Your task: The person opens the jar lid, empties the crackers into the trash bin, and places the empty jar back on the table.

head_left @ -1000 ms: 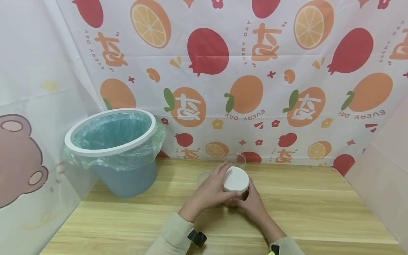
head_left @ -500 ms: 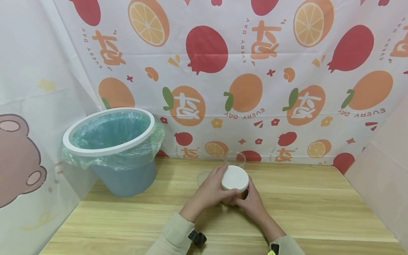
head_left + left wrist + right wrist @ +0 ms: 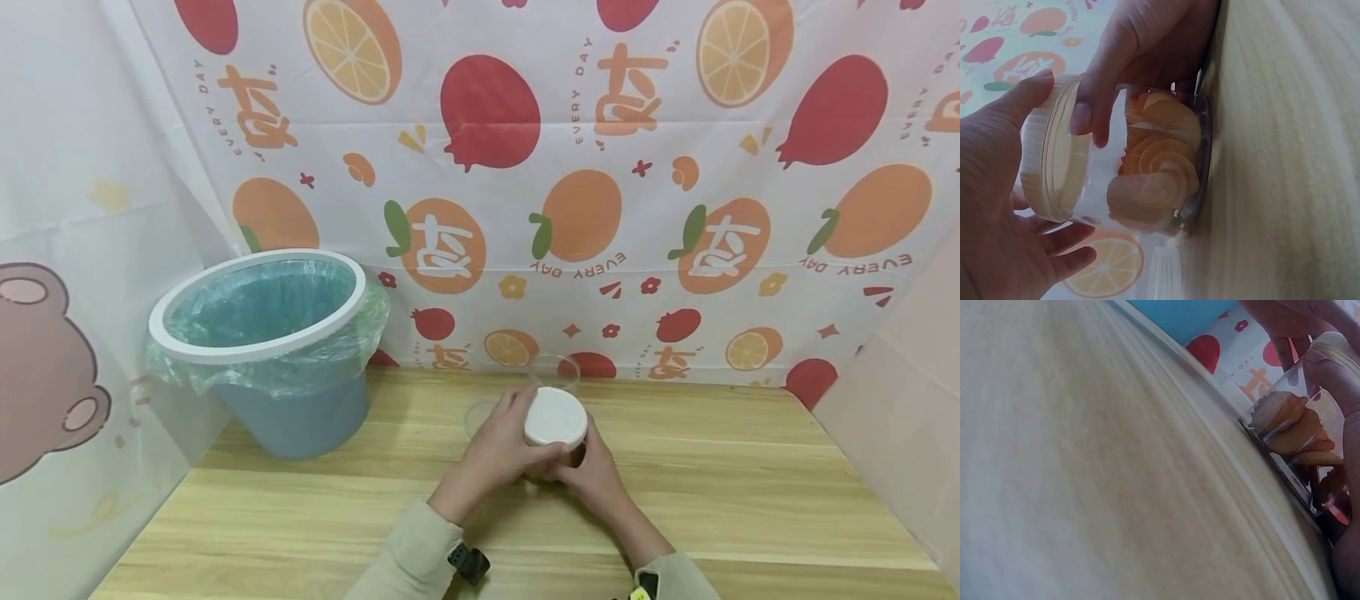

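Note:
A clear jar (image 3: 1099, 178) of swirled cookies (image 3: 1163, 165) stands upright on the table, closed by a white screw lid (image 3: 556, 416) with a ribbed edge. My left hand (image 3: 501, 446) grips the lid, thumb on the near side and fingers around the far left. Lower down, my right hand (image 3: 597, 477) holds the jar's body from the right, its thumb across the front. In the right wrist view, the cookies (image 3: 1297, 428) show through the wall near the base. Part of the jar is hidden behind both hands in the head view.
Behind the jar stands a clear round container (image 3: 555, 372). Left of it lies a clear round object (image 3: 477, 416), partly hidden by my left hand. A blue-grey bin (image 3: 300, 425) with a white rim and green liner stands at the left. Printed cloth (image 3: 480, 225) hangs behind the wooden table (image 3: 735, 492).
The head view has shifted slightly. Both hands stay on the jar in nearly the same place, and the lid remains on it.

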Demonstrator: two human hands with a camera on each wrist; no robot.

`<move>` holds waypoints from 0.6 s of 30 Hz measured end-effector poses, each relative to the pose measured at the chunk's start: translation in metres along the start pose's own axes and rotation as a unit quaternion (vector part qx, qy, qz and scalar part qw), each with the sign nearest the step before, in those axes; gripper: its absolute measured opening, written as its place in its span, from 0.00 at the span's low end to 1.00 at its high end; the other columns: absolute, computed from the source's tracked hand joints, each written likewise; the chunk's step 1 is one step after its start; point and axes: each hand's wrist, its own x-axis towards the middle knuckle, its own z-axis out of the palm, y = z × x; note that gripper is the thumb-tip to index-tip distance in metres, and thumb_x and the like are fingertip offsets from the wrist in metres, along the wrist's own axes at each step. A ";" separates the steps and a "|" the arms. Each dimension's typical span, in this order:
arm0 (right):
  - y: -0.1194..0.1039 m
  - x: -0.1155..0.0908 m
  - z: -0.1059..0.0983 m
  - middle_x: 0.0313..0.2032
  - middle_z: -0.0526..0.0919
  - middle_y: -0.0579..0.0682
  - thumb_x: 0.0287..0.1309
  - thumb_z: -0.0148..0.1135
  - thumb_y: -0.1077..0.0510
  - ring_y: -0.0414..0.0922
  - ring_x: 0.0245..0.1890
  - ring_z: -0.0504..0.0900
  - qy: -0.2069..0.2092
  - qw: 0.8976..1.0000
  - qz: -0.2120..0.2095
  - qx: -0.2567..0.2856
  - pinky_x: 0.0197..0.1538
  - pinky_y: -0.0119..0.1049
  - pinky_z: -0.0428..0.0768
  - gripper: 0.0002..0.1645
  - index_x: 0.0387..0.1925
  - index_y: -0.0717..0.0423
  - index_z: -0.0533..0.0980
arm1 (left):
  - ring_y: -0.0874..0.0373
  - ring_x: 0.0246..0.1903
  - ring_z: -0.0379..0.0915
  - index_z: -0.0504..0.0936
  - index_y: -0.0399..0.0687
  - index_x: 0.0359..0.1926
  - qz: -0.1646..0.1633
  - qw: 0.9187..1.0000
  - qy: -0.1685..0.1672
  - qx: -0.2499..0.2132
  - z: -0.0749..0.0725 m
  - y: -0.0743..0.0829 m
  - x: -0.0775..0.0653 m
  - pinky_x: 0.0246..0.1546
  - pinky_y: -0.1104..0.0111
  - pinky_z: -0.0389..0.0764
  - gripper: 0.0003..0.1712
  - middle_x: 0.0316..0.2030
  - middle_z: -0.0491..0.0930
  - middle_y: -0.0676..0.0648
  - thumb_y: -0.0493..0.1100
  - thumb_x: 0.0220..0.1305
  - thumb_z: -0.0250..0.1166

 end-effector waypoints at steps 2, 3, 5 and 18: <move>0.000 0.000 0.000 0.69 0.72 0.54 0.46 0.80 0.57 0.51 0.70 0.68 0.002 1.000 -0.003 -0.004 0.73 0.58 0.62 0.57 0.75 0.47 0.58 | 0.48 0.56 0.75 0.63 0.51 0.74 -0.006 1.000 0.003 0.001 0.000 0.002 0.000 0.53 0.52 0.80 0.53 0.61 0.72 0.41 0.65 0.54 0.75; 0.000 0.000 0.000 0.69 0.72 0.54 0.46 0.80 0.57 0.51 0.70 0.68 0.002 1.000 -0.005 -0.004 0.73 0.58 0.62 0.57 0.75 0.47 0.58 | 0.48 0.56 0.75 0.63 0.51 0.74 -0.007 1.000 0.005 0.002 0.000 0.002 0.000 0.53 0.52 0.81 0.53 0.61 0.72 0.41 0.65 0.54 0.75; 0.000 0.000 0.000 0.69 0.72 0.54 0.46 0.79 0.57 0.51 0.70 0.68 0.003 1.000 -0.006 -0.002 0.73 0.58 0.62 0.57 0.75 0.48 0.58 | 0.48 0.57 0.74 0.63 0.50 0.74 -0.008 1.000 0.006 0.005 0.000 0.004 0.000 0.53 0.51 0.81 0.53 0.61 0.72 0.40 0.65 0.54 0.75; 0.000 0.001 -0.001 0.69 0.72 0.52 0.48 0.80 0.55 0.49 0.69 0.69 -0.004 1.000 -0.023 -0.002 0.72 0.50 0.67 0.56 0.75 0.47 0.58 | 0.47 0.66 0.68 0.57 0.46 0.78 0.036 0.996 -0.059 -0.056 -0.008 -0.013 0.006 0.63 0.50 0.74 0.57 0.72 0.65 0.40 0.62 0.55 0.74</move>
